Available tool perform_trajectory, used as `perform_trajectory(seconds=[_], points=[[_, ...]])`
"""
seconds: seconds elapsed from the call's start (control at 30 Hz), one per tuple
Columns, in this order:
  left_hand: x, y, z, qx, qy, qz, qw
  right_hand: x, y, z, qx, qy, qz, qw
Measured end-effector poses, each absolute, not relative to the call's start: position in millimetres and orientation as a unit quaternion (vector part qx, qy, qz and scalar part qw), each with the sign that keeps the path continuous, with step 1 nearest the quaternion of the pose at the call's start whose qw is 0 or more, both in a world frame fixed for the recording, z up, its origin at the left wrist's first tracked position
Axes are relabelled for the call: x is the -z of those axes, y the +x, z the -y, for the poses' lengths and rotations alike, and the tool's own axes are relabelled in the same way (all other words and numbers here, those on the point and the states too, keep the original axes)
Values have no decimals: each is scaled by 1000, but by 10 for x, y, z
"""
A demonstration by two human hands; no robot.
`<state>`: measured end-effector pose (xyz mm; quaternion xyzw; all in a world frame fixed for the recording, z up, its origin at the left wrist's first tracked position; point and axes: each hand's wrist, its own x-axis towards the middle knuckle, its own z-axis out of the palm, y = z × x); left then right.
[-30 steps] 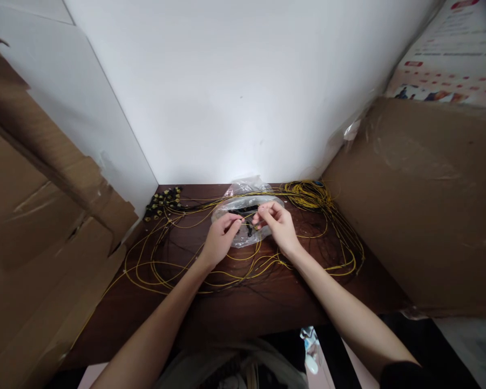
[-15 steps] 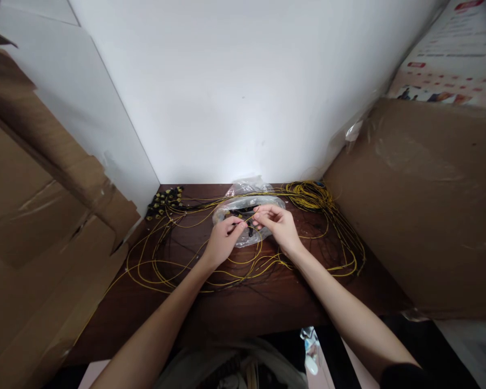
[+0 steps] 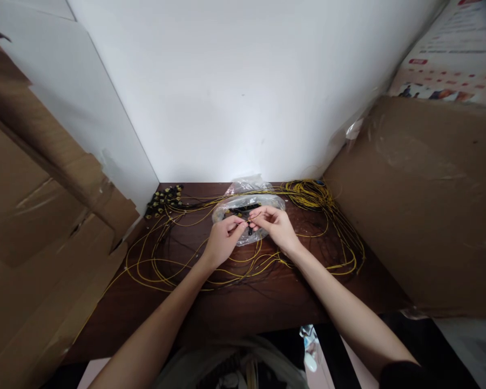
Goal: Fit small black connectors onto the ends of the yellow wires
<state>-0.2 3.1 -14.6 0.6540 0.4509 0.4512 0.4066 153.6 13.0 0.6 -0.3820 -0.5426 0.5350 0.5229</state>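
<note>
My left hand [image 3: 225,237] is closed in a pinch on a thin yellow wire, its fingertips over the front of a clear plastic bag. Close beside it, my right hand [image 3: 276,226] also pinches the wire, thumb against forefinger. The fingers partly hide the wire's end. Inside the open plastic bag [image 3: 249,201] lie small black and yellow parts, partly covered by my hands. Yellow and black wires [image 3: 227,281] loop over the dark brown table [image 3: 243,310] around both hands.
At the back left sits a cluster of black and yellow connectors [image 3: 162,200]. A coiled bundle of yellow wire [image 3: 308,193] lies at the back right. Cardboard stands at the left [image 3: 44,216] and right [image 3: 421,205], with a white wall [image 3: 227,97] behind.
My right hand has shifted slightly left, closer to my left hand, and its fingers have curled in more. My left hand stays almost in place.
</note>
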Motion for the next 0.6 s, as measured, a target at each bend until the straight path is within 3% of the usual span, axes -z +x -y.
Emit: perform_trajectory(seconds=[0.23, 0.6], points=[[163, -13, -30, -472, 646, -462, 383, -55, 1539, -111, -535, -376, 534, 536], [136, -42, 0, -437, 712, -519, 181, -62, 1563, -118, -520, -385, 521, 557]])
